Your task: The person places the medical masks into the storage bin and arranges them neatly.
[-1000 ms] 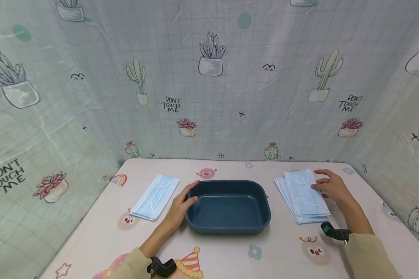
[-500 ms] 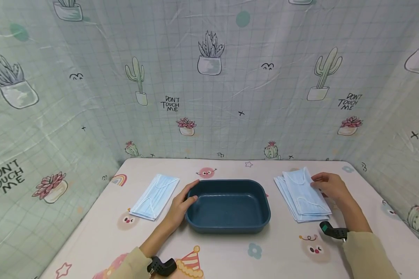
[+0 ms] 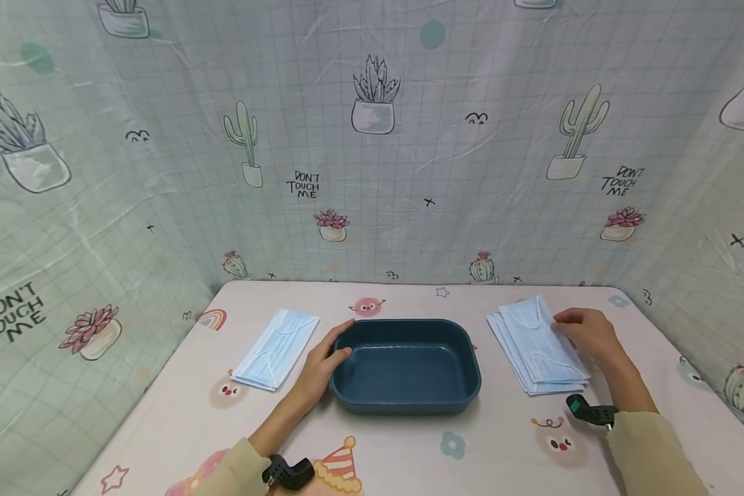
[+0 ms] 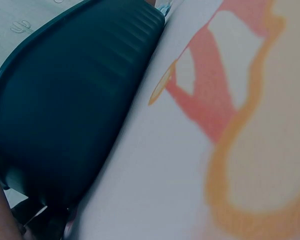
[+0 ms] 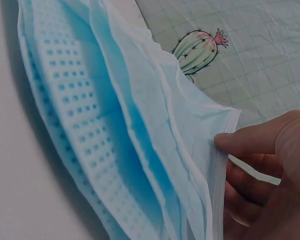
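A dark blue tray (image 3: 406, 399) sits mid-table, empty inside; its outer wall (image 4: 65, 115) fills the left wrist view. My left hand (image 3: 325, 358) rests against its left rim with straight fingers. Right of the tray lies a stack of light blue face masks (image 3: 533, 375). My right hand (image 3: 583, 334) pinches the right edge of the top mask (image 3: 536, 337) and lifts it slightly off the stack. In the right wrist view my thumb and fingers (image 5: 255, 145) pinch the top mask's edge (image 5: 210, 165) above the stack (image 5: 70, 110).
A single blue mask (image 3: 275, 348) lies flat left of the tray. The table (image 3: 409, 455) has a printed cartoon cloth. Cactus-print curtains (image 3: 372, 138) close in the back and both sides.
My right hand's fingers have closed on the top mask's edge and raised that edge a little. The left hand and tray have stayed put.
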Available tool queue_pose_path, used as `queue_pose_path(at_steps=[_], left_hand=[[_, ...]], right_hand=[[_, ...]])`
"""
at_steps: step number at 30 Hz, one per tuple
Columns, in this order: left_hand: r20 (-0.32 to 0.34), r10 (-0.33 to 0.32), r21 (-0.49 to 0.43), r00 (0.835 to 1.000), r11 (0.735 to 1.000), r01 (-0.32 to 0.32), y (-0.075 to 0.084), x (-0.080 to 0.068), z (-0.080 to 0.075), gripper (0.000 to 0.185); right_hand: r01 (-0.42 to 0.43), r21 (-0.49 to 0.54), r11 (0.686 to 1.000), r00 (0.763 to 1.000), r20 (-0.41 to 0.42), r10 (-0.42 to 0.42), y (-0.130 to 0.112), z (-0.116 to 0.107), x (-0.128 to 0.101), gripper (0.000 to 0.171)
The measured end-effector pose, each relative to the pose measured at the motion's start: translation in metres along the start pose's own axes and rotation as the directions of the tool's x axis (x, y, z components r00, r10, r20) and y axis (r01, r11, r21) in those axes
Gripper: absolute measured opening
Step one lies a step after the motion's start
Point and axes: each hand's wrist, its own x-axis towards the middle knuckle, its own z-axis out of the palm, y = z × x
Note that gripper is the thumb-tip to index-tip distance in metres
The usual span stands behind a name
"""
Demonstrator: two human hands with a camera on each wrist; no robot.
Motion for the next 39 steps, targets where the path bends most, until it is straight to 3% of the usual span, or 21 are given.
queue_pose_path(at_steps=[5, 12, 20, 39], left_hand=[[0.002, -0.006, -0.016, 1.0, 1.0, 0.006, 0.0, 0.0, 0.0, 0.053], [0.001, -0.012, -0.027, 1.0, 1.0, 0.012, 0.002, -0.001, 0.0, 0.054], [-0.002, -0.025, -0.011, 1.0, 1.0, 0.025, 0.002, -0.002, 0.001, 0.054], [-0.049, -0.015, -0.024, 0.999, 1.0, 0.014, 0.001, 0.002, 0.002, 0.043]], right_hand=[[0.016, 0.005, 1.0, 1.0, 0.025, -0.016, 0.003, -0.001, 0.006, 0.048], [0.119, 0.034, 0.992, 0.991, 0.064, -0.121, 0.007, -0.003, 0.007, 0.032], [0.118, 0.081, 0.99, 0.984, 0.126, -0.128, 0.002, -0.007, 0.004, 0.048], [0.293, 0.078, 0.953, 0.955, 0.017, -0.295, -0.051, -0.031, -0.022, 0.055]])
